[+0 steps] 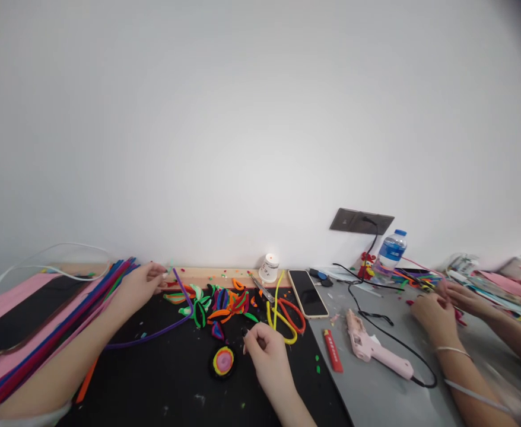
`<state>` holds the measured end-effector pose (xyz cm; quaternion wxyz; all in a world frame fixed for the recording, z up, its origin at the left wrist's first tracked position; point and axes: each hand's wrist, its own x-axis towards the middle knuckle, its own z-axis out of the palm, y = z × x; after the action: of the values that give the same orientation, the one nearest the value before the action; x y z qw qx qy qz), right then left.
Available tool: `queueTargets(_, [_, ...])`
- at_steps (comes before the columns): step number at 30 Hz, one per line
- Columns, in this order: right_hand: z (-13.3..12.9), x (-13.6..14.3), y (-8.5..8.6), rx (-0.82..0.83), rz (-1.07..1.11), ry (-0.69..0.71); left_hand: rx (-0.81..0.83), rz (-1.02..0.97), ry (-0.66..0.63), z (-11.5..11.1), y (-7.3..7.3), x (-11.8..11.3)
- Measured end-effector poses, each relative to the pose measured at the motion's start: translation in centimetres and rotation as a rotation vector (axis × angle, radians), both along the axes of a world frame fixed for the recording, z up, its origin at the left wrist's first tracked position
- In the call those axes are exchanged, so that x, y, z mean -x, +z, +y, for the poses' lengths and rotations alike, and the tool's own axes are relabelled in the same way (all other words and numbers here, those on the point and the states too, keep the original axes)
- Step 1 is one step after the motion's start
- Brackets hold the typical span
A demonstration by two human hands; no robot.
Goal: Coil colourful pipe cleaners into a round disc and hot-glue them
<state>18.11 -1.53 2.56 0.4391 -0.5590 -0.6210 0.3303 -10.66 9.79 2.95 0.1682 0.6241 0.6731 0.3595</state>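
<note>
My left hand [141, 283], at the frame's lower left, pinches the end of a long purple pipe cleaner [171, 323] to keep it taut; my right hand [267, 350], low centre, curls on a small black bit I cannot identify, beside the coiled pink-yellow disc [223, 360]

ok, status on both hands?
Left hand pinching purple pipe cleaner at its end. Right hand closed beside coiled disc. Bent pipe-cleaner pieces between; co-worker's hands apart.
</note>
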Motion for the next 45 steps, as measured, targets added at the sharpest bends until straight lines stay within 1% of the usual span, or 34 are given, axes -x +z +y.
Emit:
queueTargets(3, [0.0, -0.1, -0.1, -0.015, -0.029, 0.006, 0.008, -0.218, -0.144, -1.9, 0.8, -1.0])
queueTargets(7, [0.1, -0.1, -0.2, -0.027, 0.0, 0.003, -0.001, -0.411, -0.22, -3.7, 1.4, -1.9])
queueTargets(10, [0.2, 0.0, -0.3, 0.009, 0.18, 0.032, 0.004, -0.483, -0.256, -5.4, 1.7, -3.6])
queueTargets(11, [0.2, 0.1, -0.3, 0.051, 0.275, 0.061, 0.023, -0.502, -0.287, -6.1, 1.8, -4.5])
queueTargets(12, [0.1, 0.2, -0.4, 0.107, 0.376, 0.099, 0.07, -0.547, -0.35, -6.9, 1.9, -5.5])
queueTargets(14, [0.1, 0.3, -0.5, 0.223, 0.559, 0.197, 0.158, -0.558, -0.473, -8.5, 2.1, -7.8])
queueTargets(16, [0.1, 0.4, -0.5, 0.285, 0.68, 0.263, 0.18, -0.509, -0.572, -9.9, 2.2, -9.8])
queueTargets(18, [0.1, 0.4, -0.6, 0.3, 0.739, 0.262, 0.141, -0.409, -0.622, -10.6, 2.1, -11.2])
queueTargets(19, [0.2, 0.4, -0.6, 0.3, 0.753, 0.243, 0.136, -0.397, -0.63, -10.8, 1.9, -11.5])
queueTargets(21, [0.3, 0.3, -0.6, 0.306, 0.769, 0.206, 0.145, -0.431, -0.628, -10.8, 1.6, -11.9])
queueTargets(23, [0.4, 0.3, -0.6, 0.311, 0.781, 0.182, 0.174, -0.511, -0.608, -10.6, 1.1, -12.0])
queueTargets(26, [0.4, 0.5, -0.6, 0.318, 0.787, 0.178, 0.198, -0.589, -0.578, -10.5, 0.8, -12.3])
queueTargets(30, [0.3, 0.7, -0.6, 0.312, 0.75, 0.198, 0.23, -0.567, -0.581, -10.7, 1.1, -12.6])
queueTargets(33, [0.4, 0.6, -0.8, 0.283, 0.704, 0.181, 0.223, -0.506, -0.541, -10.7, 1.2, -12.5])
queueTargets(37, [0.7, 0.1, -1.0, 0.211, 0.627, 0.093, 0.18, -0.493, -0.436, -10.3, 0.9, -11.1])
queueTargets(39, [0.8, -0.1, -1.0, 0.183, 0.559, 0.035, 0.098, -0.52, -0.354, -10.1, 0.8, -10.1])
queueTargets(41, [0.8, -0.2, -0.9, 0.157, 0.481, 0.004, 0.019, -0.503, -0.264, -9.8, 0.8, -9.0])
queueTargets(45, [0.7, -0.3, -0.9, 0.055, 0.313, -0.025, -0.091, -0.53, -0.164, -9.4, 0.6, -7.2])
